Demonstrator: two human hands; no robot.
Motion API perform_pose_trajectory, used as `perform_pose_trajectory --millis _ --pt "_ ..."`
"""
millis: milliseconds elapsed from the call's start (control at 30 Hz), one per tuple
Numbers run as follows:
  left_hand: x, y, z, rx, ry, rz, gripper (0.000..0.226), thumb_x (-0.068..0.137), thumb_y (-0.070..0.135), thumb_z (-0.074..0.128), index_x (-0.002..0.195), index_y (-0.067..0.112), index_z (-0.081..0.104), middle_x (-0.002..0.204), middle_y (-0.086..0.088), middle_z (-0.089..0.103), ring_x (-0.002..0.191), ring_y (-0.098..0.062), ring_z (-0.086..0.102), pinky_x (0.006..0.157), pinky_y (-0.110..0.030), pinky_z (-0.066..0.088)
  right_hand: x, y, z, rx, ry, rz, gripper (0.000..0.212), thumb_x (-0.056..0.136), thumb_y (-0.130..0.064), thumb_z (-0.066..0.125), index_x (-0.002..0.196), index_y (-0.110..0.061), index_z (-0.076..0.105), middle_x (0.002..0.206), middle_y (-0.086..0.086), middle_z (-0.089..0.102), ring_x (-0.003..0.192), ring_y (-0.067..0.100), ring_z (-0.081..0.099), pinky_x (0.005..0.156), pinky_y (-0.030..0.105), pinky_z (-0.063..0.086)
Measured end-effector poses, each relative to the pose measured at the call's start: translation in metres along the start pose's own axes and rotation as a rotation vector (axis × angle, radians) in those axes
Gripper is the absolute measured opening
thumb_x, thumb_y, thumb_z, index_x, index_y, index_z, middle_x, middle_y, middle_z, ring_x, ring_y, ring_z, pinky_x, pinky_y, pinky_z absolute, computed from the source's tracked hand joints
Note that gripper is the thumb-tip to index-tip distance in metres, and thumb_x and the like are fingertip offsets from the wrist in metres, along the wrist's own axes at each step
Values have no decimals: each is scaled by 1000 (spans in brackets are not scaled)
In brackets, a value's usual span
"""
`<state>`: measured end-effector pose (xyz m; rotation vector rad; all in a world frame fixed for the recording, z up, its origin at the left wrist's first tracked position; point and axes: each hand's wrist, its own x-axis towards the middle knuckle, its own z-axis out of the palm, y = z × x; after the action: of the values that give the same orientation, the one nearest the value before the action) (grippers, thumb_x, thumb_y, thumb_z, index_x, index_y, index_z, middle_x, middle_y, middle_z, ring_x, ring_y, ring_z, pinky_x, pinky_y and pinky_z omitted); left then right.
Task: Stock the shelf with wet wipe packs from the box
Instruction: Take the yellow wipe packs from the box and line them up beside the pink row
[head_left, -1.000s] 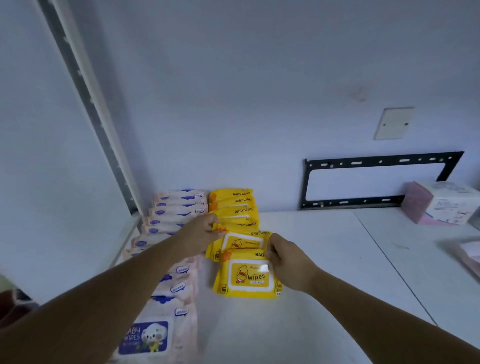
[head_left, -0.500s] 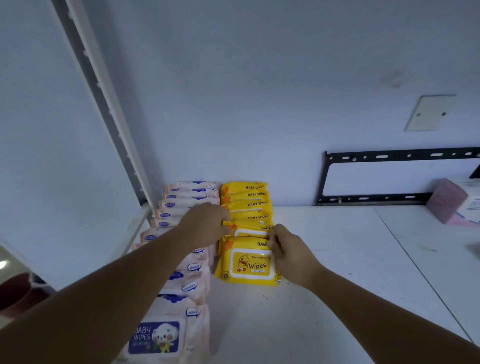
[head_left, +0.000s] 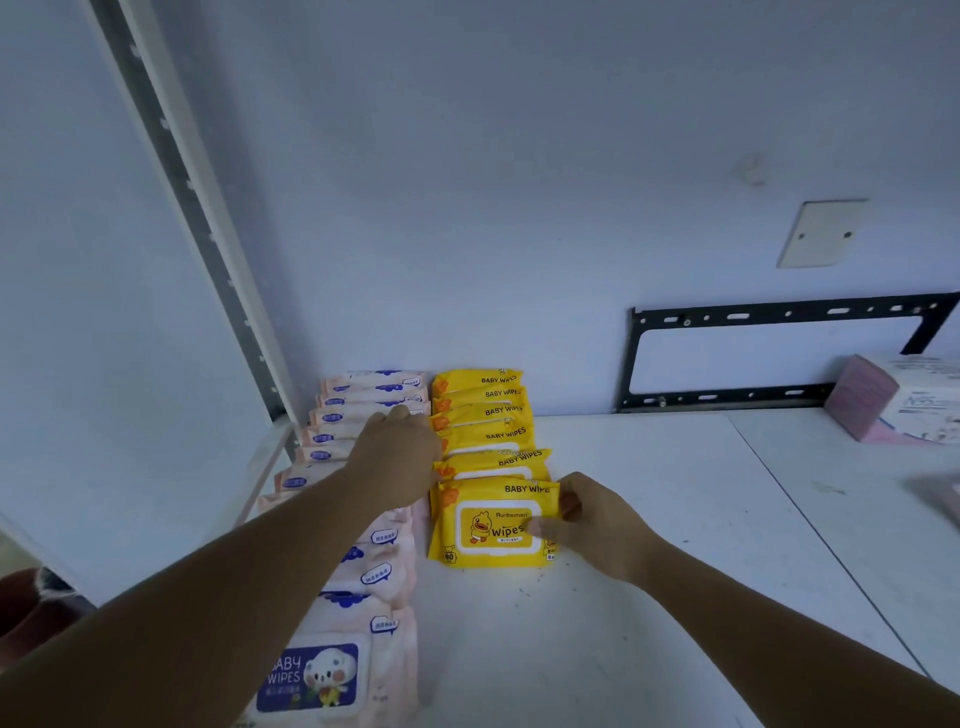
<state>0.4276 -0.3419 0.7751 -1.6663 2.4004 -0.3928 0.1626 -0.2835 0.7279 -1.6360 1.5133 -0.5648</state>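
Note:
A row of several yellow wet wipe packs leans back toward the wall on the white shelf. The front yellow pack shows a duck label. My right hand pinches that front pack at its right edge, thumb on the face. My left hand presses against the left side of the yellow row, fingers reaching between it and the pink row. A row of several pink wet wipe packs runs along the left, from the wall to the shelf's front. The box is not in view.
A slotted shelf upright rises at the left. A black metal bracket is fixed to the back wall. A pink and white carton stands at the right. A seam divides the shelf boards.
The yellow packs now stand closer together and more upright. My left hand has slid further back along the row's left side. The view has shifted left.

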Motion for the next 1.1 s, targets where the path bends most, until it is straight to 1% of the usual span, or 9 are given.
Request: perform_pose_trajectory --millis 100,200,300,467,567,700,933,1000,1100 --pt "-2 -1 -1 26 20 10 31 95 52 54 112 30 69 112 -1 60 111 -23 52 91 -39 43 2 11 7 1 48 36 29 81 -42 79 99 -24 64 98 -7 73 91 12 70 86 37 58" --pt "-2 -2 -2 65 42 2 30 94 52 55 114 35 69 112 -1 58 111 -24 50 92 -42 41 1 11 14 32 95 44 24 84 -38 78 95 -23 63 95 -5 72 89 14 70 77 31 56" --pt "-3 -2 -3 85 56 -40 30 93 54 56 117 38 67 114 -1 57 113 -26 49 94 -44 39 4 10 22 45 130 52 24 85 -36 77 95 -21 61 93 -4 71 88 16 69 77 33 56" --pt "-3 -2 2 30 55 -102 34 93 55 56 121 40 65 121 0 58 118 -25 49 97 -45 39 4 5 30 6 154 38 23 91 -38 70 101 -22 57 95 -7 66 87 11 63 68 22 46" --pt "-5 -2 4 -68 37 -112 35 91 54 59 122 39 64 122 2 59 118 -23 50 97 -42 40 2 5 30 -15 146 41 28 91 -41 68 109 -24 57 102 -8 67 92 10 64 71 21 48" --pt "-12 -2 1 -157 88 -80 29 94 48 57 121 37 63 122 5 59 117 -20 51 97 -39 42 -4 6 24 -46 158 40 35 88 -46 71 113 -25 57 106 -9 68 97 9 64 84 26 53" --pt "-27 14 -25 -403 236 109 19 94 38 58 109 33 68 113 9 62 108 -17 52 90 -37 46 -44 10 -8 -134 288 71 35 88 -39 73 111 -17 61 107 -4 66 99 16 63 91 31 52" --pt "-31 35 -40 -521 214 218 15 93 37 61 104 30 70 103 15 64 103 -11 54 86 -33 47 -64 14 -19 -142 310 80 35 88 -40 72 112 -17 62 107 -5 65 100 15 63 90 30 51" --pt "-38 78 -68 -665 119 347 10 93 29 62 97 26 71 85 17 64 85 -1 58 72 -22 44 -99 23 -38 -132 313 102 32 87 -43 73 108 -21 64 104 -9 66 97 10 64 87 27 52"
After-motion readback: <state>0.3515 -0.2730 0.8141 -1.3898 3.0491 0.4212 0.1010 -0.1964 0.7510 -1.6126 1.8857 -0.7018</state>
